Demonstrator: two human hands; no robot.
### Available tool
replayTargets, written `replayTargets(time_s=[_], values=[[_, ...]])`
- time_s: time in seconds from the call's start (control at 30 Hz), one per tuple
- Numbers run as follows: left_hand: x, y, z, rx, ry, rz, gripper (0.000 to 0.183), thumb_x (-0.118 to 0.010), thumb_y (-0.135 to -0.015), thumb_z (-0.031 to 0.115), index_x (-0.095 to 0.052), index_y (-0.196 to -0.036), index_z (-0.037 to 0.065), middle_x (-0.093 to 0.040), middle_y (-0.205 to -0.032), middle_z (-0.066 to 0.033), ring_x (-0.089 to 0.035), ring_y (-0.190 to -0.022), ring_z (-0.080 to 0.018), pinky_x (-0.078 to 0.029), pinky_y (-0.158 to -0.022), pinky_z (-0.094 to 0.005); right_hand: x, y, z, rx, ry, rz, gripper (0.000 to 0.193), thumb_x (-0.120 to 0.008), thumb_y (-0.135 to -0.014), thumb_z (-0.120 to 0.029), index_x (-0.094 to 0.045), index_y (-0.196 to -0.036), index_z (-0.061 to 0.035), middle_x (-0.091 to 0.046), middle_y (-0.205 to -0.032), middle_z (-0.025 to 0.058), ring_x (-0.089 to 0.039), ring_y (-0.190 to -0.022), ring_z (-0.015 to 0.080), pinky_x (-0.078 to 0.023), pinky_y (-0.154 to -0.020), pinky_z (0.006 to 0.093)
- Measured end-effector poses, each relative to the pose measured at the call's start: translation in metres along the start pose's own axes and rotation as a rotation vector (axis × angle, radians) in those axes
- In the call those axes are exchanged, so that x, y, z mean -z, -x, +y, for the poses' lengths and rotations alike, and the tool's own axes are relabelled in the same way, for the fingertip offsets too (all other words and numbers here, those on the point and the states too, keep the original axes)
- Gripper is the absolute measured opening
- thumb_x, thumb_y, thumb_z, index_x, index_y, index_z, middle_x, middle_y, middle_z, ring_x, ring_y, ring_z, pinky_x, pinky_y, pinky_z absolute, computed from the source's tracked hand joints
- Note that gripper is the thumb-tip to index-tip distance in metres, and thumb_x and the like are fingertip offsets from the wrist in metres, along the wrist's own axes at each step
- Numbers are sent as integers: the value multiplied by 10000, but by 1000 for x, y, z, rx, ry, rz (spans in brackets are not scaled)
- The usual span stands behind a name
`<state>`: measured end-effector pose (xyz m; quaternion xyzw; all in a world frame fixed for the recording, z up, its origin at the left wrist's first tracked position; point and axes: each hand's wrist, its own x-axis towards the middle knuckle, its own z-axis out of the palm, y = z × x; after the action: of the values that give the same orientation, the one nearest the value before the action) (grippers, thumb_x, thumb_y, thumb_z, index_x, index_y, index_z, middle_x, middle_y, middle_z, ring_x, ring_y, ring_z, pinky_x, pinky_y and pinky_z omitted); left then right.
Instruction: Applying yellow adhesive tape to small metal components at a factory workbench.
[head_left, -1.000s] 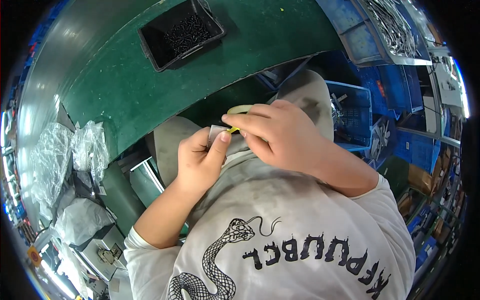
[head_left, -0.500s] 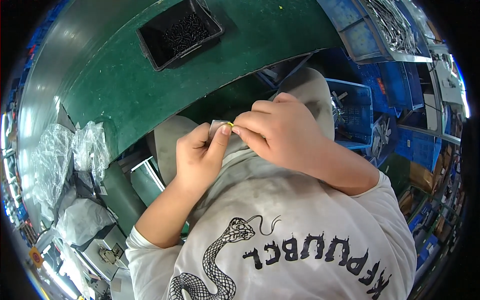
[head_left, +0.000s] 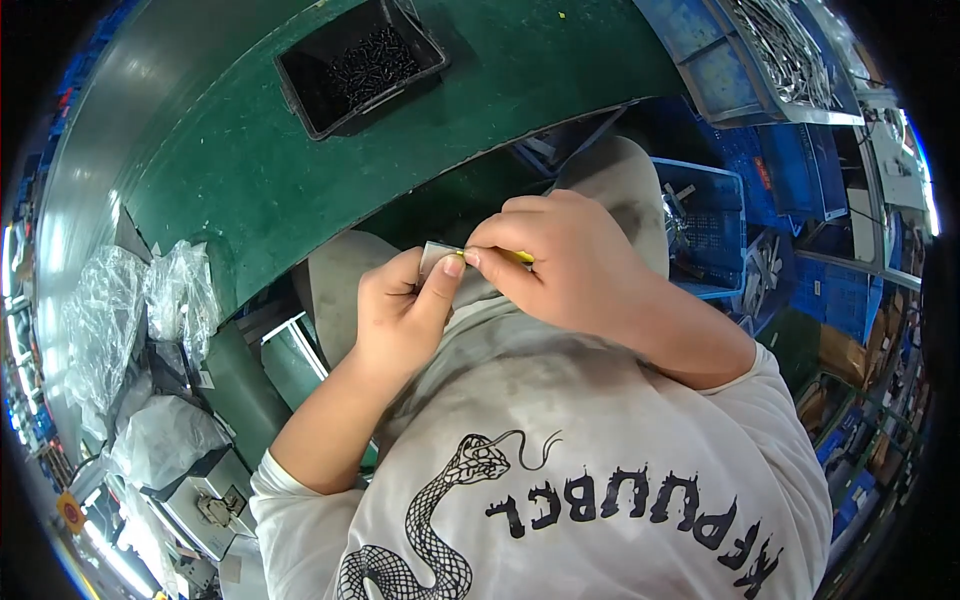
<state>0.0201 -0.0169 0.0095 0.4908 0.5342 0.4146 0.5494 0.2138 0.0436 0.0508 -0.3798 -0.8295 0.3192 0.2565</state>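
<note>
My left hand (head_left: 400, 310) is closed, pinching a small flat light-grey piece (head_left: 436, 254) between thumb and fingers. Its kind is hard to make out. Right beside it, my right hand (head_left: 565, 255) is closed on a thin yellow piece (head_left: 521, 256), which shows between the fingers and near the palm. The yellow piece meets the edge of the grey one where the fingertips of both hands come together, above my lap. My fingers hide most of both pieces.
Ahead stands a green worktable (head_left: 330, 200) with a curved edge, bearing a black bin (head_left: 300, 95) of small black parts. Blue crates (head_left: 710, 170) with metal pieces stand at the right. Clear plastic bags (head_left: 105, 310) lie at the left, near a grey metal box (head_left: 205, 510).
More of the yellow piece now shows within my right hand's grip. My left hand has shifted very slightly right; the rest stays put.
</note>
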Motion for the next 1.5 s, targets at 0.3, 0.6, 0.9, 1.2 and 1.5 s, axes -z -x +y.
replayTargets(time_s=[0.3,0.6,0.9,1.2,1.5], values=[[3,0,3,120,105,-127,250,-513,-1032,207,-580,-884,18,-557,-690,-19,-502,-495,-78,-409,-445,-225,5,1,-2,-91,-168,-73,87,-685,-868,-130,-697,-890,-47,-632,-741,82,-602,-679,263,-457,-588,362],[3,-2,11,197,173,-121,120,-676,-931,96,-612,-868,16,-569,-674,40,-485,-523,-20,-367,-449,-207,13,0,4,54,-4,-132,171,-696,-868,-167,-724,-1017,-89,-639,-783,61,-594,-664,229,-433,-568,337],[2,-6,7,119,65,-50,140,-513,-997,81,-603,-954,-17,-562,-732,20,-505,-629,-44,-393,-545,-210,9,5,17,365,315,-22,383,-726,-817,-208,-692,-1193,-148,-573,-775,-34,-535,-582,158,-413,-551,292],[-4,-7,2,161,18,-93,242,-424,-1068,167,-525,-1148,-38,-656,-951,-95,-581,-699,-93,-497,-592,-242,8,12,24,318,437,-110,365,-717,-817,-247,-696,-1175,-181,-583,-767,-49,-499,-533,149,-397,-528,294],[-4,-8,9,203,202,-150,228,-395,-1074,147,-523,-1134,-32,-675,-1012,-99,-605,-706,-93,-519,-564,-225,10,12,23,308,480,-104,374,-709,-832,-265,-684,-1202,-216,-530,-714,-50,-466,-509,151,-375,-516,296]])
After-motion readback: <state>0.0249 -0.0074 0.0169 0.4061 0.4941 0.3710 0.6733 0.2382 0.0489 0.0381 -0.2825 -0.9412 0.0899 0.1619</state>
